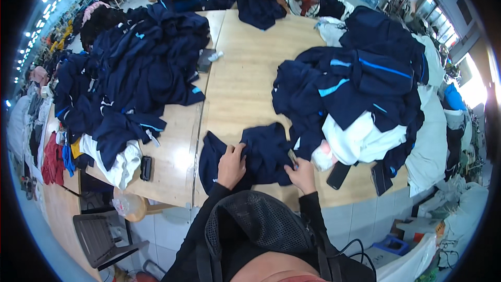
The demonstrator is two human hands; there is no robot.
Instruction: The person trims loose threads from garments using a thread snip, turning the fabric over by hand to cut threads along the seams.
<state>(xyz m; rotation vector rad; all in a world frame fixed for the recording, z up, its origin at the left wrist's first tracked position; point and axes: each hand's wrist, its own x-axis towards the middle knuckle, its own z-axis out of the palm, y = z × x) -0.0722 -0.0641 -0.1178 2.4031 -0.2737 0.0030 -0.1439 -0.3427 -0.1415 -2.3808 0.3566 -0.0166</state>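
Note:
A navy garment (pixel 265 149) lies bunched on the table in front of me. My left hand (pixel 232 168) rests on its left part, fingers bent and pressed together on the cloth. At the garment's right edge, my right hand (pixel 302 175) is closed around a small metal tool (pixel 293 156) that looks like thread snips. The tool's tip points up along the fabric edge; its lower part is hidden in my fingers. Just right of this garment, a large pile of navy garments (pixel 386 75) with light blue trim spreads out, with white cloth (pixel 360 138) at its near side.
Another pile of navy garments (pixel 141 57) covers the table's left side. A black phone (pixel 338 176) and a small black case (pixel 146 168) lie near the front edge. Across the table (pixel 250 73), two people handle dark garments. A brown chair (pixel 102 237) stands lower left.

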